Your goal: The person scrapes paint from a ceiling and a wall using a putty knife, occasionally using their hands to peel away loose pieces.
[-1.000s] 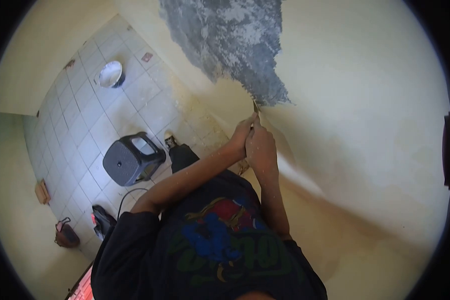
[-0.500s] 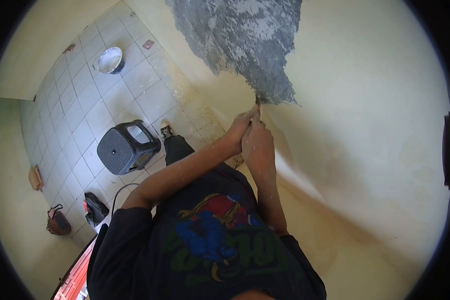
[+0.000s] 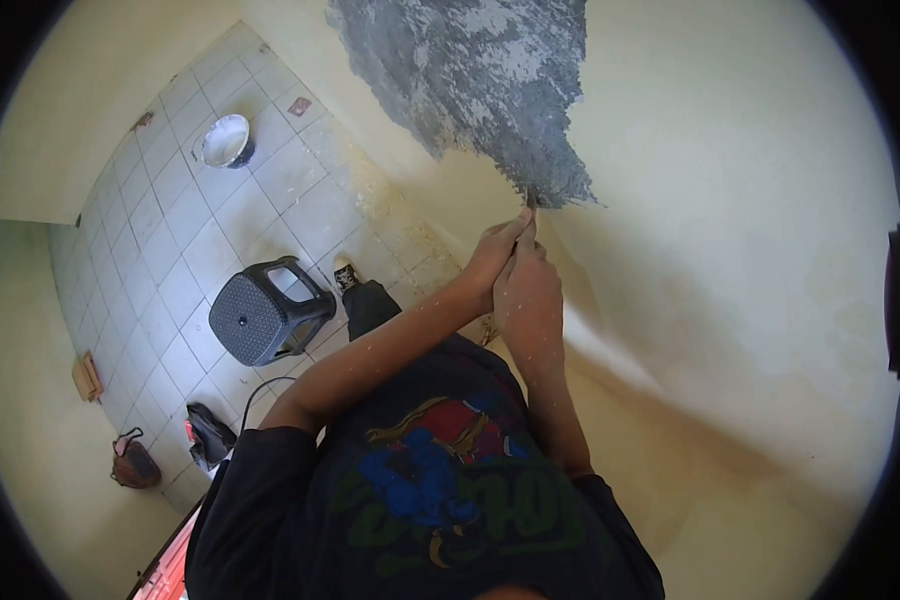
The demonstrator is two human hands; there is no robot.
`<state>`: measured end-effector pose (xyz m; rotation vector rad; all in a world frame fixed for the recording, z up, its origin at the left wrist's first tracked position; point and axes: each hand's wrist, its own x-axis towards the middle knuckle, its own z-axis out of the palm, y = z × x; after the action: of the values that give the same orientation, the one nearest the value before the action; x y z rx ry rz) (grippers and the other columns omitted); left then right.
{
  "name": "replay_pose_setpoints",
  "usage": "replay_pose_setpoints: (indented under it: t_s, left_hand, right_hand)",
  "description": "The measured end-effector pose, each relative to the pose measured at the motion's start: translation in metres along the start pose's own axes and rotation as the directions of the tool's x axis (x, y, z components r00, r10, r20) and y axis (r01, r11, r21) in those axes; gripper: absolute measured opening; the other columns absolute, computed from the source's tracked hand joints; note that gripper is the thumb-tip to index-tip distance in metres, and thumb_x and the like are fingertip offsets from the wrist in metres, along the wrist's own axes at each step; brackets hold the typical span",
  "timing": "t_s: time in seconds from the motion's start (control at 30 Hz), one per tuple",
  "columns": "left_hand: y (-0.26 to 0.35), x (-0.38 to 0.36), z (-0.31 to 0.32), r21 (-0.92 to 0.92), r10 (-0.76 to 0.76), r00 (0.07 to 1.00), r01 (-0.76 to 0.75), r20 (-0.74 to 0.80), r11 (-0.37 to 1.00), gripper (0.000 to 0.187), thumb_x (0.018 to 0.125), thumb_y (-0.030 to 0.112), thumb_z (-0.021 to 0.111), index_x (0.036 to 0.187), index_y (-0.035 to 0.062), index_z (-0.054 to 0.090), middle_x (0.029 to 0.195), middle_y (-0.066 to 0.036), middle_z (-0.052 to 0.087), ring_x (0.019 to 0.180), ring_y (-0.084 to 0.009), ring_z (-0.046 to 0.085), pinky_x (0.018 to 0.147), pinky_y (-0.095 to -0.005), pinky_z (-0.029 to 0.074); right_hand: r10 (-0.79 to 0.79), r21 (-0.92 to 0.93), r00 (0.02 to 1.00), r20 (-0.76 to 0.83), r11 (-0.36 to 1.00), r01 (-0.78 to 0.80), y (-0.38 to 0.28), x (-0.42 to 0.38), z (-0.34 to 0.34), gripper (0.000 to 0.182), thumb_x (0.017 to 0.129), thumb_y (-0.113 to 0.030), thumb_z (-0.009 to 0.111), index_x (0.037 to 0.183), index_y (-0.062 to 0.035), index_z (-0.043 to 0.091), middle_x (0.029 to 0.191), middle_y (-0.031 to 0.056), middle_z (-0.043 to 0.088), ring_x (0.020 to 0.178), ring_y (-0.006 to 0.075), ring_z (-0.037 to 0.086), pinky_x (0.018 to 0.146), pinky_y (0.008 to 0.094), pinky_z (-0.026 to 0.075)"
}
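Both my hands are closed around one thin scraper, held together in front of the wall. My left hand is wrapped round it from the left. Just beside and below, my right hand grips the same tool, with its fingers pressed together. The handle is hidden inside the hands. Only a short dark end shows, meeting the lower tip of a rough grey patch on the cream wall. Light specks dot my hands and forearms.
Left of me, a dark plastic stool stands on the tiled floor. Beyond it is a white-coated bucket. A black bag, a brown bag and a wooden block lie lower left. My shoe is near the stool.
The view has shifted a little, so the stool, bucket and bags appear further right and lower. My hands stay closed on the scraper at the grey patch's lower tip.
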<state>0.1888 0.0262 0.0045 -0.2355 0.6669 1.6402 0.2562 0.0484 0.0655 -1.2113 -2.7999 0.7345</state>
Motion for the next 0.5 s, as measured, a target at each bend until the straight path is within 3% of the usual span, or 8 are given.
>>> replay_pose_setpoints:
  t_s: [0.07,0.17,0.3,0.37,0.5]
  left_hand:
    - [-0.005,0.013,-0.014,0.056,0.108,0.994,-0.106,-0.017,0.993,0.029,0.093,0.041,0.049,0.083,0.0136,0.049,0.066,-0.003,0.051,0.059,-0.0158,0.051,0.054,-0.032,0.044]
    - [-0.003,0.0,-0.005,0.023,0.054,0.998,-0.055,0.014,0.998,0.029,0.094,0.041,0.047,0.083,0.014,0.049,0.066,-0.003,0.051,0.058,-0.0158,0.051,0.054,-0.0312,0.043]
    - [-0.01,0.012,-0.024,0.009,0.105,0.994,-0.105,-0.007,0.994,0.029,0.093,0.038,0.051,0.081,0.0121,0.05,0.066,-0.007,0.055,0.058,-0.0186,0.055,0.054,-0.0342,0.046]
    - [-0.006,0.014,-0.029,-0.094,0.038,0.992,-0.027,0.121,0.995,0.029,0.092,0.038,0.051,0.081,0.0122,0.051,0.064,-0.006,0.053,0.056,-0.0187,0.053,0.053,-0.0343,0.045]
    - [-0.005,0.007,-0.022,0.004,0.031,0.999,-0.032,0.038,0.999,0.025,0.094,0.041,0.047,0.092,0.0165,0.054,0.065,-0.001,0.048,0.059,-0.0136,0.049,0.054,-0.0295,0.04]
  right_hand:
    - [-0.004,0.05,0.994,0.106,0.999,-0.001,0.012,0.015,0.01,0.049,0.087,-0.013,0.044,0.129,0.0083,0.031,0.092,0.0271,0.058,0.083,0.0413,0.06,0.073,0.0477,0.049]
    - [-0.018,-0.034,1.0,0.013,0.999,0.019,0.0,-0.002,0.003,0.046,0.087,-0.013,0.044,0.126,0.0084,0.035,0.092,0.0262,0.059,0.084,0.041,0.06,0.072,0.047,0.05]
    - [-0.023,0.034,0.996,0.088,0.999,0.02,0.008,0.005,0.011,0.049,0.086,-0.012,0.044,0.13,0.0085,0.031,0.092,0.0243,0.058,0.084,0.0388,0.061,0.071,0.0447,0.051]
    - [-0.048,-0.068,0.998,0.031,0.996,0.05,-0.002,0.004,0.011,0.048,0.086,-0.01,0.045,0.129,0.0091,0.032,0.092,0.0249,0.058,0.083,0.039,0.061,0.071,0.0445,0.051]
    - [-0.045,-0.04,0.996,0.076,0.998,0.048,0.004,0.007,0.016,0.051,0.086,-0.009,0.045,0.131,0.0101,0.029,0.093,0.0251,0.058,0.083,0.0391,0.061,0.071,0.0441,0.051]
